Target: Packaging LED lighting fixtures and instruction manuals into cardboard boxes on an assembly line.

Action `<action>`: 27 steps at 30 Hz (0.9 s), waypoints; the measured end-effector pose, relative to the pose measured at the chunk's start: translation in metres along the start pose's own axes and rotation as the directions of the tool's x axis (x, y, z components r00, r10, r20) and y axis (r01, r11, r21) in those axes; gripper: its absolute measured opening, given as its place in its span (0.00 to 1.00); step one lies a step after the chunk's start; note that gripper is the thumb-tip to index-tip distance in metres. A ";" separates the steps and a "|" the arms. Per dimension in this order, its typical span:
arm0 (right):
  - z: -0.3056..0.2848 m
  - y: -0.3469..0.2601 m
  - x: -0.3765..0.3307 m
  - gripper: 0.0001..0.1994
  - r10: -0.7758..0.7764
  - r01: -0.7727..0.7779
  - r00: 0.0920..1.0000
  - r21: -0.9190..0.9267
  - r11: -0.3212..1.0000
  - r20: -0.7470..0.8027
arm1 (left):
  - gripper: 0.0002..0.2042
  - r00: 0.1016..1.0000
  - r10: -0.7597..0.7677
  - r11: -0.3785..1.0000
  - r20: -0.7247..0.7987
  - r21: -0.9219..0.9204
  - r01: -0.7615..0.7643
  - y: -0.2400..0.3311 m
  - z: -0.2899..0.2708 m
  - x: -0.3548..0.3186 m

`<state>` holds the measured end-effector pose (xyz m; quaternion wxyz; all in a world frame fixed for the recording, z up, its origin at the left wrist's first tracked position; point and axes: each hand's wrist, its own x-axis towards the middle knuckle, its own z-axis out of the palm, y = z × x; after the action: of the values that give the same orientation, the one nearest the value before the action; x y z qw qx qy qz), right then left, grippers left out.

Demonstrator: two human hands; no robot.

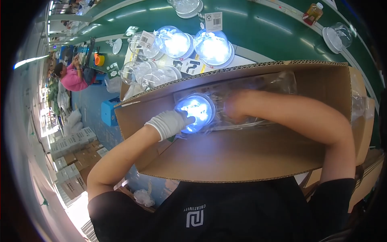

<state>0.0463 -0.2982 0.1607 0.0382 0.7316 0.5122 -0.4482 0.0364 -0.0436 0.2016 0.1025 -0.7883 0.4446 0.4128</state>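
Note:
Inside a long open cardboard box in front of me, my left hand, in a white glove, grips a round clear lamp that glows bright bluish white. Its thumb lies across the lit face, while the other fingers are partly hidden. Just right of the lamp is my right hand, bare and blurred by motion, at a clear plastic bag along the box's far wall. Whether those fingers hold the plastic does not show.
Beyond the box, two lit dome lamps and several unlit ones stand on a green bench. A bottle and another dome are far right. At left are a blue stool, stacked cartons and a person in pink.

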 end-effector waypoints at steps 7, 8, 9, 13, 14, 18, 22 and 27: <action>-0.089 -0.038 -0.139 0.12 0.117 -0.102 0.987 0.134 0.986 -0.108 | 0.14 0.997 0.075 0.997 0.003 -0.034 -0.074 -0.007 -0.008 0.006; -0.098 -0.036 -0.164 0.12 0.029 0.006 0.988 0.226 0.974 -0.150 | 0.15 0.999 0.038 0.998 0.015 -0.060 -0.037 -0.004 -0.015 0.004; -0.101 -0.028 -0.183 0.12 -0.056 0.119 0.977 0.310 0.943 -0.204 | 0.16 1.000 0.000 0.997 0.027 -0.083 0.002 0.001 -0.020 0.000; -0.068 0.032 -0.220 0.20 0.093 0.428 0.418 0.286 0.857 -0.904 | 0.30 0.982 -0.180 0.956 -0.053 0.227 0.187 0.025 -0.013 -0.002; -0.057 0.043 -0.222 0.22 0.171 0.239 0.288 0.244 0.940 -0.942 | 0.32 0.979 -0.195 0.949 -0.051 0.244 0.202 0.038 -0.026 -0.006; -0.031 0.055 -0.196 0.29 0.334 -0.030 0.658 0.420 0.907 -0.675 | 0.33 0.970 -0.036 0.998 0.240 -0.032 0.045 0.072 -0.154 -0.030; -0.037 0.056 -0.199 0.28 0.214 0.187 0.781 0.546 0.817 -0.586 | 0.25 0.929 0.335 0.711 -0.155 -0.606 -0.357 0.037 -0.253 -0.042; -0.046 0.062 -0.195 0.27 0.283 0.130 0.817 0.638 0.759 -0.502 | 0.20 0.817 -0.094 0.987 -0.569 -0.160 0.002 -0.097 -0.317 0.080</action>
<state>0.1090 -0.4432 0.2989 -0.3521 0.8196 0.2808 -0.3543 0.3113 -0.2038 0.3239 -0.0865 -0.8925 0.4019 0.1858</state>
